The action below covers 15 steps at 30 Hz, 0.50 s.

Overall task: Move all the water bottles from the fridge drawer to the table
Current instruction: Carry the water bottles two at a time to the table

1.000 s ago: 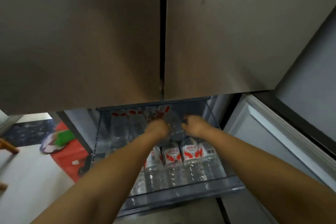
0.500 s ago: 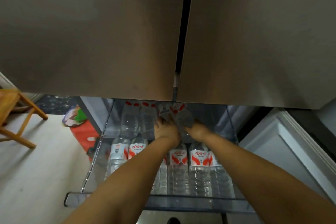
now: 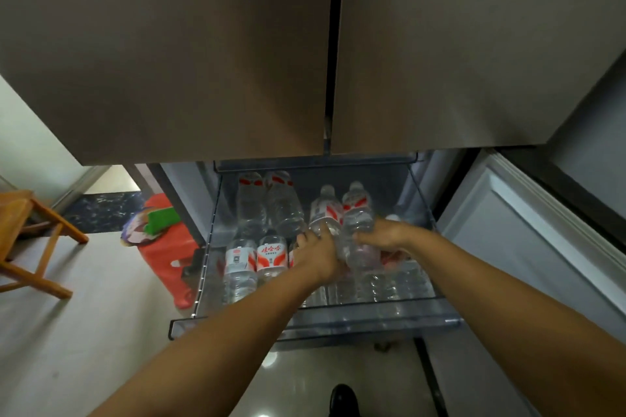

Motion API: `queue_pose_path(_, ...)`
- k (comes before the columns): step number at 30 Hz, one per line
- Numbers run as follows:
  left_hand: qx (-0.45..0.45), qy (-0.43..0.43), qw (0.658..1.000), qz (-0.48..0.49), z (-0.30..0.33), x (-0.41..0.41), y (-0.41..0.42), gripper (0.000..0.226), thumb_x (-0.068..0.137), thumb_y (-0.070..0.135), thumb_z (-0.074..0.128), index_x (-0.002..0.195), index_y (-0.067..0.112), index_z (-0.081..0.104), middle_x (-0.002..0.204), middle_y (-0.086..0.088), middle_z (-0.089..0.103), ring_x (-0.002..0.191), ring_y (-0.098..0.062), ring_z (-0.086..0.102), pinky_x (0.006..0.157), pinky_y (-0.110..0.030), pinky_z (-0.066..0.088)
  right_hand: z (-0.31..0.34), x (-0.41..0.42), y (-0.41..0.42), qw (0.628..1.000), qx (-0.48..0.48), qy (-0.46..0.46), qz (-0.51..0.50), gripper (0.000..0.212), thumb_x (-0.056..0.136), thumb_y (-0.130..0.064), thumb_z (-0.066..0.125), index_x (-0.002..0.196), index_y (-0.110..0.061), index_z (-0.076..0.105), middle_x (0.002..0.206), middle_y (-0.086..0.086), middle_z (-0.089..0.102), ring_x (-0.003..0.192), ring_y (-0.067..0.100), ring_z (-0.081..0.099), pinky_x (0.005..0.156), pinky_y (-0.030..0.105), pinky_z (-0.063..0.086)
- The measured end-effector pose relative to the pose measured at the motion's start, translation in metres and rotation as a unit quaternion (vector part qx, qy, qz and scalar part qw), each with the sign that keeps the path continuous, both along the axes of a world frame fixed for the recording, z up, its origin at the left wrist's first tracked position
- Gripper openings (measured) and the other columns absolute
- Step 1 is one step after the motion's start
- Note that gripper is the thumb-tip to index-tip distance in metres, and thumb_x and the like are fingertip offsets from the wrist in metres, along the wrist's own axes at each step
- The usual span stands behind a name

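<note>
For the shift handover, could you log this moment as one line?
stage: lifting | left hand: grips bottle | right hand: grips second bottle | drawer: open, bottles remain

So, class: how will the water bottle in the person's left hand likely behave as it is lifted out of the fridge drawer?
The water bottle looks full, so probably heavy for its size. Its clear ribbed plastic wall may flex a little under the left hand. Being round, it would likely roll if laid down, like those lying in the fridge drawer.
</note>
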<state>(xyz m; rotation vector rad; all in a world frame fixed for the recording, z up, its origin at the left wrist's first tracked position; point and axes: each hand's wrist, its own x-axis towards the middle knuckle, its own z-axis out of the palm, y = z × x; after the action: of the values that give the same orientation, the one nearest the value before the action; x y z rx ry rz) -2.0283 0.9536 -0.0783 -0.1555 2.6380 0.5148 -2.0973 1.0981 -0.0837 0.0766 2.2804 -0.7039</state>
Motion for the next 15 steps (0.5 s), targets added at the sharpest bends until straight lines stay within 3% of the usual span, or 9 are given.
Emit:
queue_pose_path(6,0.083,-0.021,0.996,0.039,0.0,0.023,-0.004,0.109,0.083,0.028,0.07,0.149,0.028,-0.017,0.152,-0.02,0.015,0.142,-0.039,0.018,0.112,-0.047,0.028,0.005,0.034,0.013,0.995,0.051,-0.075,0.046,0.06,0.085,-0.037,0.068,0.134,-0.014,0.042,0.114,0.018,0.064,0.084,0.023,0.067,0.073,0.035,0.06)
queue_pose_path(10,0.069,-0.095,0.991,0.063,0.004,-0.001,-0.01,0.118,0.079,0.032,0.074,0.149,0.023,-0.021,0.156,-0.021,0.005,0.144,-0.041,0.015,0.116,-0.049,0.024,0.007,0.032,0.019,0.993,0.031,-0.114,0.022,0.069,0.082,-0.046,0.07,0.135,-0.013,0.042,0.111,0.017,0.064,0.08,0.022,0.067,0.06,0.03,0.056)
queue_pose_path(13,0.134,-0.113,0.971,0.162,0.0,-0.031,-0.008,0.122,0.076,0.045,0.073,0.148,0.01,-0.018,0.156,-0.022,0.014,0.142,-0.038,0.024,0.115,-0.046,0.029,0.013,0.024,0.014,0.997,-0.028,-0.061,-0.032,0.055,0.086,-0.057,0.057,0.124,-0.018,0.049,0.115,0.012,0.061,0.094,0.025,0.064,0.074,0.033,0.056)
queue_pose_path(15,0.176,-0.085,0.949,0.247,-0.006,-0.048,-0.004,0.116,0.08,0.047,0.068,0.148,0.004,-0.017,0.154,-0.023,0.022,0.14,-0.038,0.029,0.114,-0.045,0.031,0.009,0.02,0.005,0.997,-0.042,-0.01,-0.057,0.058,0.09,-0.057,0.05,0.128,-0.014,0.051,0.118,0.012,0.062,0.098,0.026,0.063,0.083,0.034,0.054)
